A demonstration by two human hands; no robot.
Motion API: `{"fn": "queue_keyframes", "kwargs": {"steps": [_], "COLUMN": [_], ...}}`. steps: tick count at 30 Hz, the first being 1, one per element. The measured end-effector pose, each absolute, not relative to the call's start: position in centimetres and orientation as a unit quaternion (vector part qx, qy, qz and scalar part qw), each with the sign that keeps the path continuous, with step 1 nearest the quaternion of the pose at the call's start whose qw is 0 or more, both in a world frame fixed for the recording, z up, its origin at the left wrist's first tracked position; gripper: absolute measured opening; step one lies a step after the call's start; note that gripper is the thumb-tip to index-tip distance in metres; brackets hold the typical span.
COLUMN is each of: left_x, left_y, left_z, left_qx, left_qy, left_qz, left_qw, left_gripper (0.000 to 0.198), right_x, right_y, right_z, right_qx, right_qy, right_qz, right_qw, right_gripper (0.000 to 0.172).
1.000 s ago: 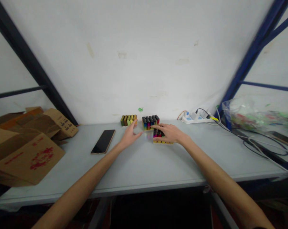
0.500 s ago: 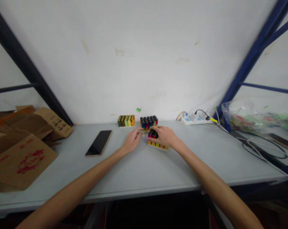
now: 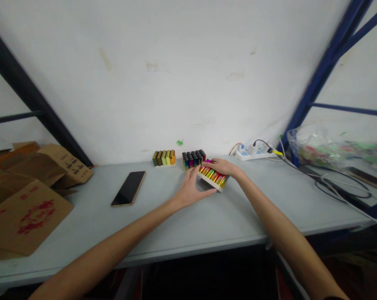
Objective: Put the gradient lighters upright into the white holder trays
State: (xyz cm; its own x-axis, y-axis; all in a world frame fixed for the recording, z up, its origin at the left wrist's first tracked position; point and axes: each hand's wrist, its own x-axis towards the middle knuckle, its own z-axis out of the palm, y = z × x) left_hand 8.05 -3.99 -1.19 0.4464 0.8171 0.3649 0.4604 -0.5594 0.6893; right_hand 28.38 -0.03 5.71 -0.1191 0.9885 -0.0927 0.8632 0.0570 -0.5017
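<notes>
A tray of shiny multicoloured lighters point(image 3: 213, 176) is tilted up off the table, its white base edge facing me. My right hand point(image 3: 224, 166) grips it over the top and right side, hiding most of the lighter tops. At its left end, my left hand point(image 3: 190, 191) is open, with the thumb stretched along the lower front edge and the fingers reaching toward the back corner. Whether the left fingers touch the tray is unclear. Just behind stands another tray of black-topped lighters point(image 3: 193, 158), partly covered by my left fingertips.
A tray of green to yellow lighters point(image 3: 164, 158) stands by the wall. A phone point(image 3: 128, 188) lies on the left of the grey table point(image 3: 163, 233). Cardboard boxes point(image 3: 28, 216) fill the far left. A power strip point(image 3: 252, 152), cables and a plastic bag point(image 3: 328, 146) are on the right.
My right hand has tipped the front tray of lighters up from the table. My left hand has moved right, from beside the trays to the tilted tray's left end, its thumb spread.
</notes>
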Motion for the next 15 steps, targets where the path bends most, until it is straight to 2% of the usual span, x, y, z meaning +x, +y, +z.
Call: {"fn": "queue_keyframes", "kwargs": {"steps": [4,10,15], "left_x": [10.7,11.8,11.0], "left_y": [-4.0,-3.6,-3.5], "left_z": [-1.7,-2.1,-2.2], "left_qx": [0.796,0.792,0.795], "left_qy": [0.425,0.419,0.409], "left_qz": [0.34,0.374,0.382], "left_qw": [0.264,0.239,0.234], "left_gripper": [0.126,0.115,0.114], "right_x": [28.7,28.6,28.0], "right_y": [-0.3,-0.7,-0.6], "right_z": [4.6,3.5,3.5], "right_qx": [-0.657,-0.668,-0.695], "right_qy": [-0.688,-0.662,-0.667], "right_qz": [0.269,0.291,0.225], "right_qw": [0.15,0.177,0.146], "right_gripper": [0.069,0.071,0.079]}}
